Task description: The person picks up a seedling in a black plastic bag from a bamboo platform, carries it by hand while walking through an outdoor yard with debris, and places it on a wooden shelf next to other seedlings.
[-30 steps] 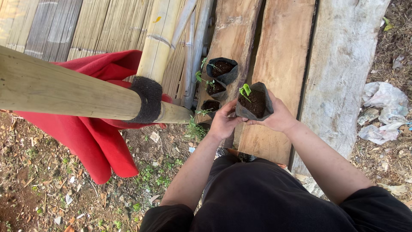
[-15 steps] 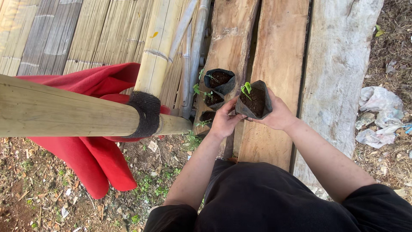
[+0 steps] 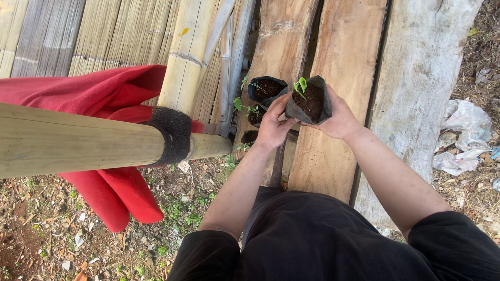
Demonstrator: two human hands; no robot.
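Both my hands hold one black nursery bag (image 3: 312,101) of dark soil with a small green seedling (image 3: 301,86) at its left rim. My left hand (image 3: 272,124) cups its left side and my right hand (image 3: 341,117) wraps its right side. The bag hangs above the wooden planks (image 3: 338,151). Just to its left stand other black bags with seedlings (image 3: 265,88), in a short row running toward me on the left plank (image 3: 278,41).
A thick bamboo pole (image 3: 67,140) with a black band (image 3: 172,136) crosses the left at chest height, draped with red cloth (image 3: 112,192). Upright bamboo poles (image 3: 187,52) and split-bamboo panels lie behind. White plastic scraps (image 3: 463,140) litter the right ground.
The bag in my hands has shifted slightly away from me along the planks; my view has tilted a little, so the pole and cloth sit lower in frame.
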